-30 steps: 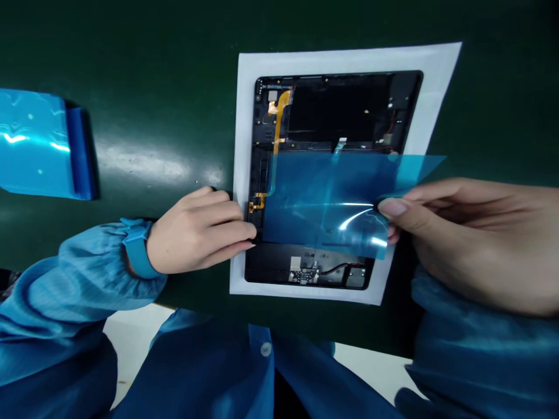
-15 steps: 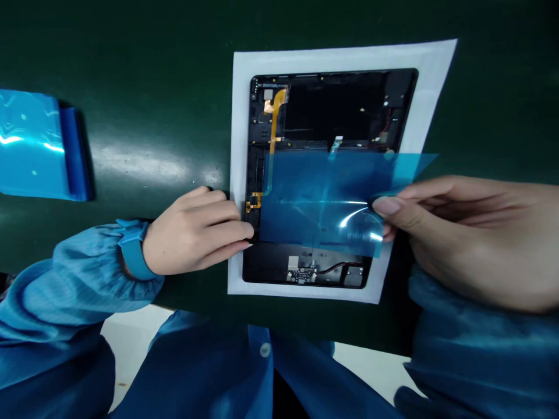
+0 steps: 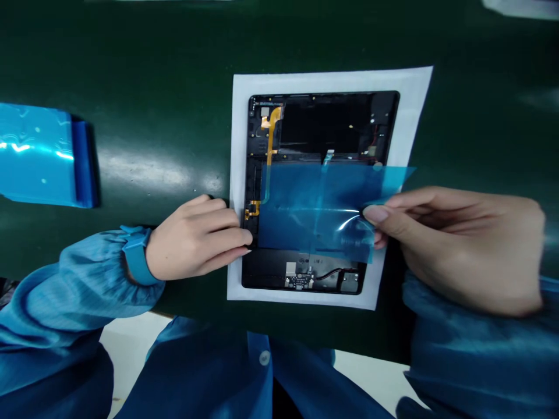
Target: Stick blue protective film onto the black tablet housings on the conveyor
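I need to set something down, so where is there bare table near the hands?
Bare table runs from the blue stack to the white sheet, beyond the left hand, and right of the sheet beyond the right hand. It's crowded on the sheet, where the device, blue film and both hands meet.

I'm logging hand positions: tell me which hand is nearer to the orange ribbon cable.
Left. The left hand is at the left edge of the open device, just below the orange ribbon cable; the right hand is at the opposite edge, pinching the blue film.
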`<state>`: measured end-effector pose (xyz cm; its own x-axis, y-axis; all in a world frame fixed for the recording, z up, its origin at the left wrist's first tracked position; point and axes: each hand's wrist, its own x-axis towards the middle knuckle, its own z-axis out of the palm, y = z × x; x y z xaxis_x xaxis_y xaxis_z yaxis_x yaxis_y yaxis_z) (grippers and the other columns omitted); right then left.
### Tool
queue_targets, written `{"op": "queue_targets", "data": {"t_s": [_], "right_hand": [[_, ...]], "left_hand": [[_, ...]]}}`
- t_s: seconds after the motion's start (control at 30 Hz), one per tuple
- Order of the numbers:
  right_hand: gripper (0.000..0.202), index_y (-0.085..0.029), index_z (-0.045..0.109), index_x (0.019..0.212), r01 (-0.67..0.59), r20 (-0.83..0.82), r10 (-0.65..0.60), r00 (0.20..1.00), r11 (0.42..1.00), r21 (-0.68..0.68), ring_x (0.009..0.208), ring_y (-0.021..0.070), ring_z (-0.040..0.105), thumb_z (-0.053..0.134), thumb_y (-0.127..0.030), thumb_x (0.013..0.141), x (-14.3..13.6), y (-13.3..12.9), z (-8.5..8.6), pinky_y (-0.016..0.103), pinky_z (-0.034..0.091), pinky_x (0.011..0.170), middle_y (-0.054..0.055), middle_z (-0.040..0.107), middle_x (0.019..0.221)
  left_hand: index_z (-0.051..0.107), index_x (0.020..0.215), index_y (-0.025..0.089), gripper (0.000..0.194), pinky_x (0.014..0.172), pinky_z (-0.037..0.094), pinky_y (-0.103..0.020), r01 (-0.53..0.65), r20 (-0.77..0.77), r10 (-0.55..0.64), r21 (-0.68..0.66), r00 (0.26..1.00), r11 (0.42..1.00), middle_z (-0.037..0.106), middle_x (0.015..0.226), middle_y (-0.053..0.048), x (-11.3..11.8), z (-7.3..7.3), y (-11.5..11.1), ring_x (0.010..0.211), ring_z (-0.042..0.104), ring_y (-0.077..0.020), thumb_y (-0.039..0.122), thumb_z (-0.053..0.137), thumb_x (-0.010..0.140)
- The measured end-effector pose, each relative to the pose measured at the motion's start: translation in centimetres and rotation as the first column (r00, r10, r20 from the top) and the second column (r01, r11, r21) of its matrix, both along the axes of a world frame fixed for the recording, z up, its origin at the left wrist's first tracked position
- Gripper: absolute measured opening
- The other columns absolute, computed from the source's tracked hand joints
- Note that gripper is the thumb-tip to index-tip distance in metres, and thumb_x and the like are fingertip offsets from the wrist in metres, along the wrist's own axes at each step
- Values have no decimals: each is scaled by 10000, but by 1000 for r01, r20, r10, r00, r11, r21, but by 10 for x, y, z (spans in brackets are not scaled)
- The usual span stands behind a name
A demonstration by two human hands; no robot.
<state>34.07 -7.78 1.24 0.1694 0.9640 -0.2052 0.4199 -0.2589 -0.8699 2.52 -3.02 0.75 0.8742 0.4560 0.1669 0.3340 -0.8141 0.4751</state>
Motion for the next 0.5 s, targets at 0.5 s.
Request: {"op": "queue_targets", "data": {"t_s": [0.5], "right_hand": [[209,-230,794,789,32,18,-31,999,994,-104,455,98,620,875,-415,734,0,1,0,196,552,504,-11,693,573]], "left_hand": [[654,1041,175,108,658,398,-314,0,14,0,1,1000,1000,686,886,-31,-1,-1,-1,760,544,-174,263,600,1007]]}}
